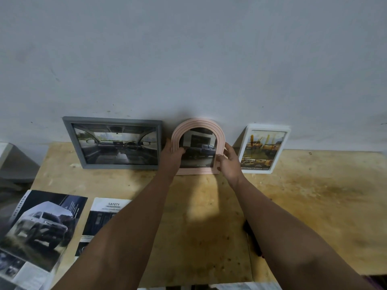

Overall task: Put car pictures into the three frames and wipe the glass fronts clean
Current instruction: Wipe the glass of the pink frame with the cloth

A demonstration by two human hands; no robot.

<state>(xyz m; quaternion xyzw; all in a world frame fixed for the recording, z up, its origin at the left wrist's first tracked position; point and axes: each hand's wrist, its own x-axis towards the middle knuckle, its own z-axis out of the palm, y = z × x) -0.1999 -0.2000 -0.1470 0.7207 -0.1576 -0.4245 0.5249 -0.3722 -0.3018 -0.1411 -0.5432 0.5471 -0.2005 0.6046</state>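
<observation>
Three frames lean upright against the wall at the back of the wooden table (pixel 314 195). The grey rectangular frame (pixel 69 130) on the left holds a car-interior picture. The pink arched frame (pixel 198 125) in the middle holds a dark pickup picture. The white frame (pixel 288 132) on the right holds a yellow-toned car picture. My left hand (pixel 170 156) grips the pink frame's left edge with its fingers over the glass. On the frame's right edge, my right hand (pixel 229 162) holds on.
Car brochure pages lie at the front left: a large pickup picture (pixel 39 227) and a "SAFETY" page (pixel 109 208) partly under my left forearm. A dark, thin object (pixel 252 237) lies on the table beside my right forearm. A grey object (pixel 12 162) stands at the far left.
</observation>
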